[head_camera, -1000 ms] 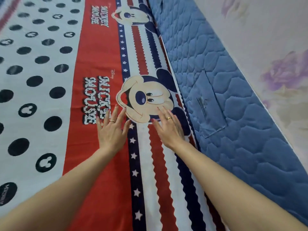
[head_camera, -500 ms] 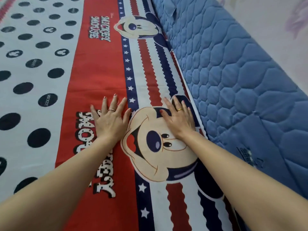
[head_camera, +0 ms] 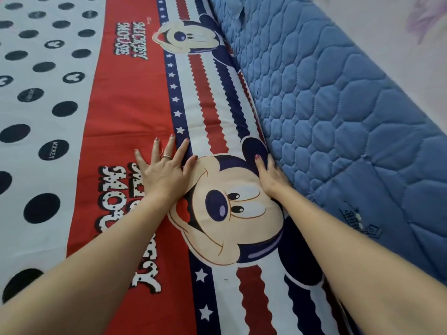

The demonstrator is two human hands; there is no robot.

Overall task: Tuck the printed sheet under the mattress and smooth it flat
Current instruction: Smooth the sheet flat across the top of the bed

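The printed sheet point(head_camera: 130, 112) covers the bed: a white field with black dots on the left, a red band with lettering, then striped bands with cartoon mouse faces. Its right edge runs down into the crease beside the blue quilted mattress point(head_camera: 333, 131). My left hand point(head_camera: 164, 170) lies flat on the red band, fingers spread, a ring on one finger. My right hand point(head_camera: 271, 175) rests at the crease on the mouse's ear, thumb on top, its other fingers pushed down between sheet and blue quilting and hidden.
A pale wall point(head_camera: 399, 44) with faint purple flower prints rises behind the blue quilted mattress at the right. A stitched logo point(head_camera: 360, 223) marks the blue quilting near my right forearm.
Both hands slid farther along the sheet. My right hand moved right from the mouse's face to the crease and its fingers went down into the gap. The view shifted forward.
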